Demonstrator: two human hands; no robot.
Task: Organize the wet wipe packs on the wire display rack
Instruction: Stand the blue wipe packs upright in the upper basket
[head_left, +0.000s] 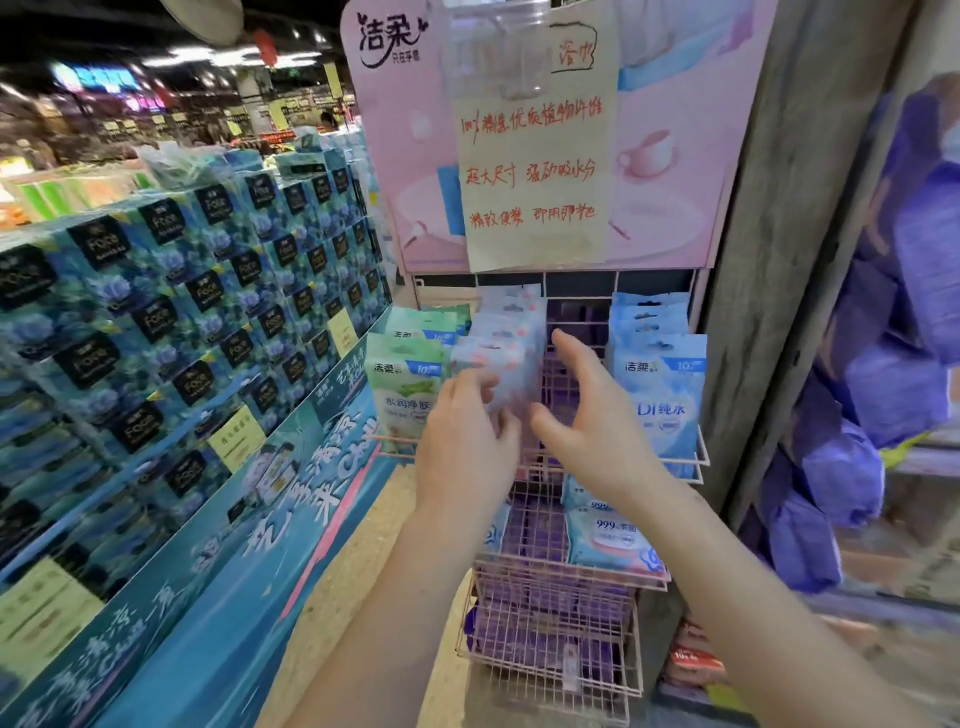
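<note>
In a shop aisle, a pink wire display rack (545, 462) holds wet wipe packs. Our left hand (467, 436) grips the pale pink-dotted packs (501, 353) in the top basket's middle row; our right hand (592, 415) hovers open beside them. We should press the row upright and square between the green packs (405, 384) and blue packs (660, 384).

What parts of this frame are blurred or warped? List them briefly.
Head view: the pale pink-dotted packs and the left hand on them are motion-smeared; the right hand is a little sharper; the green packs and blue packs stay readable; the purple bags at right are soft; wide-angle bending curves the stacked boxes at left.
</note>
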